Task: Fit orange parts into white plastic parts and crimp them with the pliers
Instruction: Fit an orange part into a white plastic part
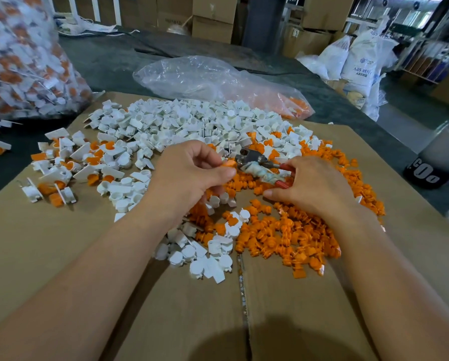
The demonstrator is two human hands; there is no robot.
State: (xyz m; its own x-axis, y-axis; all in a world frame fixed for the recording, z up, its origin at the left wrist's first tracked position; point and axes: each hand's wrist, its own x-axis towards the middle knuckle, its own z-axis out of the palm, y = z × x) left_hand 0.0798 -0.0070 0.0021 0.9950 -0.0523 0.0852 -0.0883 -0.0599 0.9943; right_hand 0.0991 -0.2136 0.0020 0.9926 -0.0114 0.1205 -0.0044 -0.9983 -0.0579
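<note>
Crimping step, frame centre.
An orange plastic part (229,163) is pinched in the left hand (192,175) at the metal red-handled pliers (254,166), gripped by the right hand (312,186); squeezing is judged next.

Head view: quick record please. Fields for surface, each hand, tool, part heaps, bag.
surface: flat cardboard on a dark table
left hand: pinches an orange part next to the head of the pliers
right hand: grips the pliers by the red handles
white parts: loose heap, far side of the cardboard
orange parts: loose heap, under and around the right hand
joined pieces: scattered at the left
clear bag: behind the heaps, orange parts at its right end
</note>
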